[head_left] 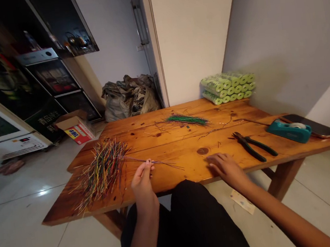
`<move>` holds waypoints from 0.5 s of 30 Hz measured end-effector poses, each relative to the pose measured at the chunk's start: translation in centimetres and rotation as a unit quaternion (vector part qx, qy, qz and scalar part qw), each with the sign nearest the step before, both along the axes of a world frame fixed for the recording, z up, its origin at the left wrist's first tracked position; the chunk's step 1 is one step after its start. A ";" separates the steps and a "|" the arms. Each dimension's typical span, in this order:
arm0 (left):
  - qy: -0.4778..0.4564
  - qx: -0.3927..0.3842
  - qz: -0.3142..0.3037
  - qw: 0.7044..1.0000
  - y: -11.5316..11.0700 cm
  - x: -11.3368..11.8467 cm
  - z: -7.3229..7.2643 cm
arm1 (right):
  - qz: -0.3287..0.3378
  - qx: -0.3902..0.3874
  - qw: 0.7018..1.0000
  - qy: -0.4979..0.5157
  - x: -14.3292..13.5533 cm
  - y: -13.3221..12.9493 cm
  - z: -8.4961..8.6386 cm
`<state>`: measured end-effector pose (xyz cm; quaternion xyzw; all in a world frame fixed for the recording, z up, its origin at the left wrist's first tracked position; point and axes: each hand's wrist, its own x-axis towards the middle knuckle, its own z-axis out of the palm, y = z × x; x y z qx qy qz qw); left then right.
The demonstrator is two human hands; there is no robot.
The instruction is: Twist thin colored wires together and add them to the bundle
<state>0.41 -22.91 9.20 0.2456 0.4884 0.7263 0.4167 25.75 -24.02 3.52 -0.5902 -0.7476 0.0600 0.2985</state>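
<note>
Left hand (143, 176) closed at thumb and fingertips on a few thin wires (166, 163), held low over the table (167, 143), loose ends fanning rightward; pinched mid-length, probably to keep them together. Right hand (223, 166) empty as far as shows, fingers loosely bent at the near edge. Mixed-colour pile (105, 167) sits just beyond the left hand, likely for easy picking; green bundle (187, 119) lies apart farther back, perhaps to keep it separate. Pliers (250, 147) near the right hand, handles towards the sitter, seemingly for a quick grab. Tape dispenser (289, 130) beyond. Writing: dark green panel (47, 122) at left starts 青岛; print on cardboard box (78, 130) and wrapped rolls (229, 87) too small to read.
</note>
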 end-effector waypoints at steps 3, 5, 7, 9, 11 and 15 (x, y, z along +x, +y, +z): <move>-0.010 -0.005 -0.014 1.000 -0.1 0.3 -0.1 | -0.017 0.048 0.981 -0.187 0.4 1.3 -1.1; -0.008 -0.005 -0.019 1.000 -0.1 0.3 -0.1 | -0.018 0.064 0.970 -0.235 0.2 1.5 -1.5; -0.007 -0.006 -0.025 1.000 -0.2 0.3 -0.2 | -0.008 0.075 0.966 -0.248 0.1 1.3 -1.7; -0.010 -0.008 -0.027 1.000 -0.2 0.2 -0.2 | 0.015 0.084 0.964 -0.251 0.2 0.8 -1.8; -0.022 -0.009 -0.026 0.999 -0.2 0.0 -0.2 | 0.050 0.094 0.962 -0.252 0.4 0.2 -2.0; -0.042 -0.010 -0.027 0.999 -0.1 0.0 -0.2 | 0.100 0.102 0.959 -0.244 0.8 -1.0 -2.4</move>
